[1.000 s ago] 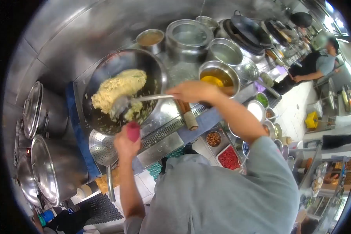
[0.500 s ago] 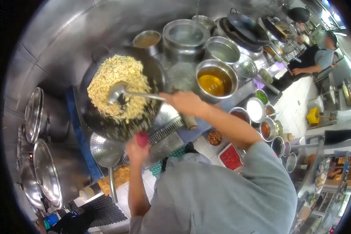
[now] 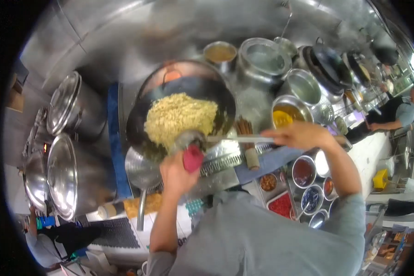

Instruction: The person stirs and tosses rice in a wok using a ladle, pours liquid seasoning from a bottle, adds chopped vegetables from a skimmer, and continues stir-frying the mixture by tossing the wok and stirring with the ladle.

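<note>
Pale yellow fried rice [image 3: 181,117] lies heaped in a large dark wok [image 3: 224,101]. At the wok's near edge my left hand [image 3: 179,172] is closed round a red cloth [image 3: 193,158], which covers whatever handle is under it. My right hand [image 3: 299,135], right of the wok, grips the long handle of a metal ladle [image 3: 191,138]. The ladle's bowl is at the near side of the rice, just above the red cloth. Below the wok, left of my left hand, rests a perforated strainer [image 3: 142,170].
Lidded steel pots [image 3: 62,177] stand at the left. Behind the wok are a small pot [image 3: 220,53] and a larger pot [image 3: 264,57]. A bowl of yellow oil [image 3: 290,112], a red food tray [image 3: 280,205] and sauce bowls are at right. A co-worker [image 3: 398,112] stands far right.
The rice has gone from a heap to a spread and back to a compact heap. The ladle has moved to the wok's near side. The whole view has shifted, with things appearing further right.
</note>
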The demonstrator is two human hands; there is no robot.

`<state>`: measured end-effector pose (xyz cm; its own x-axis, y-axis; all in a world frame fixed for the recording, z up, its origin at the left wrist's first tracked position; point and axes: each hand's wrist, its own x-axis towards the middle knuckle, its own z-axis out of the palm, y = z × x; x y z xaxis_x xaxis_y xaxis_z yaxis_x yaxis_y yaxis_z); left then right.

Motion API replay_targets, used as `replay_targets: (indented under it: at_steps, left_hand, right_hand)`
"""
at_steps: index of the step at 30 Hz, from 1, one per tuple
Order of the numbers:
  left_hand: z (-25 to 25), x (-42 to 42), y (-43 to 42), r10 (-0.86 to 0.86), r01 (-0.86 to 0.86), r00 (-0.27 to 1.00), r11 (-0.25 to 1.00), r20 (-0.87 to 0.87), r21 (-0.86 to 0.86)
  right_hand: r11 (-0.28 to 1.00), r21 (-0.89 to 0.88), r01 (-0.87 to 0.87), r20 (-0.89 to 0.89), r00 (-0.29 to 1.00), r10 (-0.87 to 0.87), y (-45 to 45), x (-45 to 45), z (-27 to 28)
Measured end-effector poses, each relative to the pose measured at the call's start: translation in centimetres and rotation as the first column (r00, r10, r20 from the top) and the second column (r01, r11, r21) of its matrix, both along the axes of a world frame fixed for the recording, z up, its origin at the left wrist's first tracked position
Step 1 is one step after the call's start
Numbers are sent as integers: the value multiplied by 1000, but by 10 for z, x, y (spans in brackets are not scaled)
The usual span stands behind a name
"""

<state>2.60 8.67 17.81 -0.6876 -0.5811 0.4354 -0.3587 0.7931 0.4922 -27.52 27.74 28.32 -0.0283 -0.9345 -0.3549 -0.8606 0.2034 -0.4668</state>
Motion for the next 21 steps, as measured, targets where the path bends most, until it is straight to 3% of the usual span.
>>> replay_targets:
  at_steps: [2,5,6,7,8,9,11,12,13,14,16,18,19,21]
  left_hand:
    - [-33,-17,-12,48,-48,998,999,-28,12]
    - [-104,0,10,45,-46,998,999,50,28]
    - [-105,14,29,57,-62,989,997,136,35]
    - [-101,30,43,67,-75,974,997,219,28]
    - [-87,41,49,22,-32,981,998,194,46]
    - [-65,51,57,-30,16,984,997,178,81]
    - [-11,42,36,24,-65,984,970,175,234]
    - [9,33,12,16,-129,972,871,234,474]
    - [0,16,-7,57,-86,995,919,87,385]
    - [-18,2,-11,91,-112,992,958,91,265]
    - [-73,-15,2,53,-52,997,999,65,-10]
    - [-109,1,16,41,-59,981,995,192,86]
    - [-105,20,30,22,-43,977,995,211,93]
    - [-71,37,36,0,-40,970,986,243,160]
  right_hand:
    - [996,-82,31,-50,998,-35,-37,0,-51]
    - [974,54,220,-280,939,-197,-61,40,-76]
    - [977,56,206,-249,951,-186,-52,40,-75]
    - [980,46,195,-215,960,-181,-43,38,-70]
    - [982,31,188,-185,966,-179,-36,29,-64]
    - [999,-6,50,-128,990,-50,-28,12,-55]
    - [996,-50,-71,-26,997,70,-35,-11,-46]
    - [989,-75,-130,21,991,132,-37,-19,-43]
    - [995,-16,-94,13,996,94,-50,-17,-45]
    - [998,30,-54,-6,999,54,-69,-10,-50]
    - [980,-62,190,-156,968,-197,-81,24,-76]
    - [972,-21,233,-200,952,-233,-56,48,-81]
    - [970,-6,244,-233,943,-238,-54,47,-79]
    - [997,-29,73,-82,994,-75,-38,14,-54]
